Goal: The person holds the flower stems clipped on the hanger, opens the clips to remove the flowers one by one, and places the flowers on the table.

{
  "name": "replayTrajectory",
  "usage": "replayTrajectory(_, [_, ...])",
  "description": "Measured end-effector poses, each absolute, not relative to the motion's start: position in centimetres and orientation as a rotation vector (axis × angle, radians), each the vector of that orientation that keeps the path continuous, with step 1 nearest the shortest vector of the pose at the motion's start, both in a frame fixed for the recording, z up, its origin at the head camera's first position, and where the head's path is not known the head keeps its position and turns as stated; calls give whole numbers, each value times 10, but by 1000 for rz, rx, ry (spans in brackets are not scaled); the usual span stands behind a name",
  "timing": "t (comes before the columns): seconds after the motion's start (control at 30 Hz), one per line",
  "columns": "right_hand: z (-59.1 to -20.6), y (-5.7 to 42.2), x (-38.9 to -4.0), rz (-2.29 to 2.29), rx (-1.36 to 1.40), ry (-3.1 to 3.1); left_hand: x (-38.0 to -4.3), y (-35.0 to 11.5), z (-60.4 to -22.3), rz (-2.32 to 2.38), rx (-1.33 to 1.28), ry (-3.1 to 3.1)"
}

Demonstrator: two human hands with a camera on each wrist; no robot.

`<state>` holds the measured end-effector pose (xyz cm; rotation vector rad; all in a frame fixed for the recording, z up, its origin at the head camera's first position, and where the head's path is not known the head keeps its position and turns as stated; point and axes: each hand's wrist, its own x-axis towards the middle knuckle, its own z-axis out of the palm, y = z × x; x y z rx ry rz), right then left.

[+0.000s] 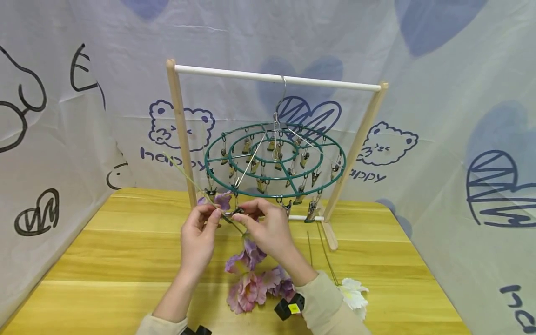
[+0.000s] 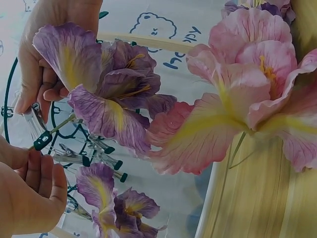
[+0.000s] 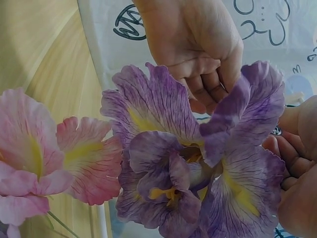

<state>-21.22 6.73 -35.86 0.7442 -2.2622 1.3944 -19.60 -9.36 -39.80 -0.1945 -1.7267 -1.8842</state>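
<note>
My left hand (image 1: pixel 198 237) pinches the thin green stem (image 1: pixel 180 167) of an artificial purple iris, its bloom (image 1: pixel 253 253) pointing down toward the table. Beside it my right hand (image 1: pixel 270 230) pinches the metal handles of a clip (image 2: pixel 34 124); the clip's green-tipped end meets the stem right by the left fingertips. In the right wrist view the purple bloom (image 3: pixel 168 153) covers much of both hands. The clip belongs to a round green drying rack (image 1: pixel 331 184) hung with several metal clips. Another purple flower (image 2: pixel 116 201) hangs at the rack's left front.
A wooden stand with a white bar (image 1: pixel 234 73) carries the rack by its hook (image 1: pixel 284 86). On the wooden table (image 1: pixel 104 260) lie pink flowers (image 1: pixel 247 293) and a white flower (image 1: pixel 353 295) with long stems. A printed cloth covers the wall.
</note>
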Motion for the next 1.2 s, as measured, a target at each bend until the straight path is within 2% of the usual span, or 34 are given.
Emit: replayTrajectory(1.2, [-355,68,-212,1476,705,-2207,-193,-100,-392,-2075,-154,-1660])
